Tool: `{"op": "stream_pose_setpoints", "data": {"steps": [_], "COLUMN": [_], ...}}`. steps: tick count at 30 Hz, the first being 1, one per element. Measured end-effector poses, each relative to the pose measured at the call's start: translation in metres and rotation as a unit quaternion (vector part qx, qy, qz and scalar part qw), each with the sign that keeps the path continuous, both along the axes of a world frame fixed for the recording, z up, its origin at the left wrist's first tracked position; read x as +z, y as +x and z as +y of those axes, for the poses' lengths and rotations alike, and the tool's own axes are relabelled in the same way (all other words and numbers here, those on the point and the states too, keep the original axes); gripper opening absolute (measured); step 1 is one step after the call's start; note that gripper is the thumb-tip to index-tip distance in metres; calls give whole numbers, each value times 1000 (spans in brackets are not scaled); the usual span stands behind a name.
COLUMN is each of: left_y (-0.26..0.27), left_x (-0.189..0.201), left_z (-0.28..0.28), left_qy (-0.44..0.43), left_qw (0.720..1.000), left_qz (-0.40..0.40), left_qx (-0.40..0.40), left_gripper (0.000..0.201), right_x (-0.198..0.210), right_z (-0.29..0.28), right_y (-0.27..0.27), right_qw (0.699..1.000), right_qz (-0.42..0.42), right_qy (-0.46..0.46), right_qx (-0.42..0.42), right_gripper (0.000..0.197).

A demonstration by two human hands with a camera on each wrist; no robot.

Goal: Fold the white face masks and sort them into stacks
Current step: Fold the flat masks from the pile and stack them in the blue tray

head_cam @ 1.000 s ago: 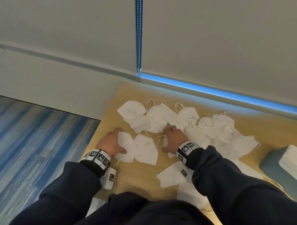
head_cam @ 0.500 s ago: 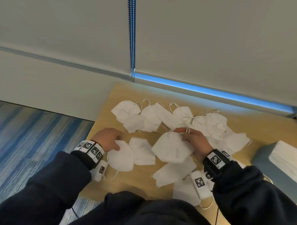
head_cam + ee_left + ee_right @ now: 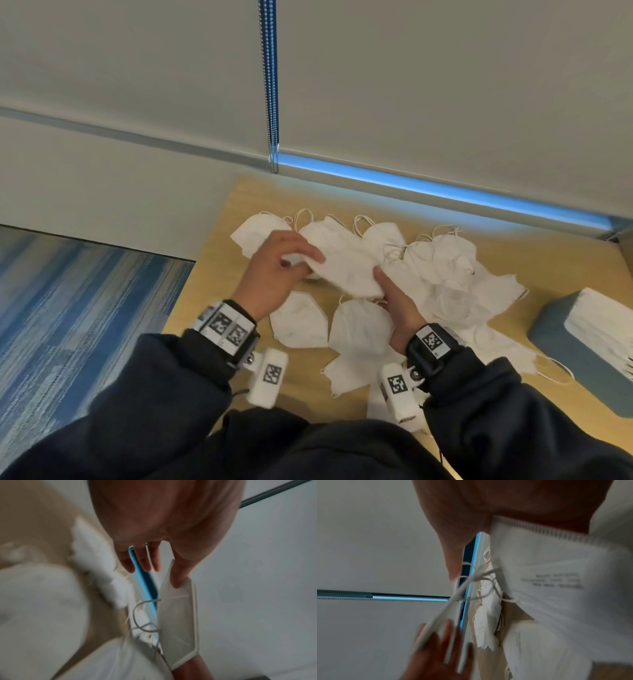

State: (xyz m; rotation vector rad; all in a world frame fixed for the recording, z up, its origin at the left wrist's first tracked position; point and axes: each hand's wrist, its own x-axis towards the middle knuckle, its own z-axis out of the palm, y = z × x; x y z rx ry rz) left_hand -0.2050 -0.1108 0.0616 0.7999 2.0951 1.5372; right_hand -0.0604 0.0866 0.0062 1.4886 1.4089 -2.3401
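Raised since a moment ago, both hands [image 3: 339,284] are gripping one mask [image 3: 342,270] above the desk [image 3: 219,274], folding beginning.

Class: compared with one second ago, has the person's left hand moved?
Yes. The left hand has left the near-left masks and gone farther up the table toward the wall, now gripping the held mask.

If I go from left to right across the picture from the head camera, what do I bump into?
Blue striped carpet → person's left hand → white folded face mask held in both hands → person's right hand → loose heap of white face masks → grey-blue box with a stack of white masks.
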Motion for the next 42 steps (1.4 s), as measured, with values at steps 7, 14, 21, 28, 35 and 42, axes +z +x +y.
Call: {"op": "stream_pose_setpoints", "data": {"steps": [7, 14, 21, 28, 35, 42], "left_y": [24, 12, 19, 31, 45, 51], "left_x": [-57, -50, -64, -70, -68, -62], "left_z": [-17, -22, -23, -30, -15, 0], "left_qy": [-143, -69, -27, 43, 93, 74], "left_qw": [933, 954, 960, 955, 946, 966], "left_qz": [-320, -290, -275, -278, -306, -247], "left_qx": [-78, -21, 39, 93, 47, -40], "left_gripper": [26, 16, 43, 22, 29, 41], "right_x": [-7, 1, 17, 23, 31, 34], "right_z": [0, -6, -17, -27, -28, -20], "right_y": [17, 14, 7, 12, 18, 43], "right_qw": [997, 987, 982, 975, 969, 980], "right_qz": [32, 136, 158, 187, 220, 191], "right_qy": [-9, -57, -100, -119, -114, -5], "right_qx": [70, 57, 5, 13, 6, -59], "right_gripper": [39, 63, 57, 49, 47, 13]}}
